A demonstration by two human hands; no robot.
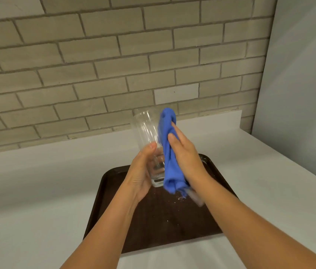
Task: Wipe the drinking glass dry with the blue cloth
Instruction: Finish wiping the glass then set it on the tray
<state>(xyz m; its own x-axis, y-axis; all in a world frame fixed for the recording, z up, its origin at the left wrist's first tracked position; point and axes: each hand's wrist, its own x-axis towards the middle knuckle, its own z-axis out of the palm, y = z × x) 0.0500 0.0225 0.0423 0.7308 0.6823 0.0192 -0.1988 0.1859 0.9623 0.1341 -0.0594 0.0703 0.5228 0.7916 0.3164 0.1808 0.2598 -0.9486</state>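
Observation:
A tall clear drinking glass [147, 131] is held upright in the air above the tray, tilted slightly left. My left hand [140, 171] grips its lower part and base, thumb on the near side. My right hand [184, 154] presses the bunched blue cloth [169, 152] flat against the glass's right side, fingers pointing up. The cloth runs from the rim down past the base, and its lower end hangs loose. The right wall of the glass is hidden behind the cloth.
A dark brown tray [163, 220] lies on the white counter [36, 191] below my hands, speckled with water drops. A second clear glass object [196, 199] lies on the tray under my right wrist. A brick wall [95, 65] stands behind, and a pale wall closes the right.

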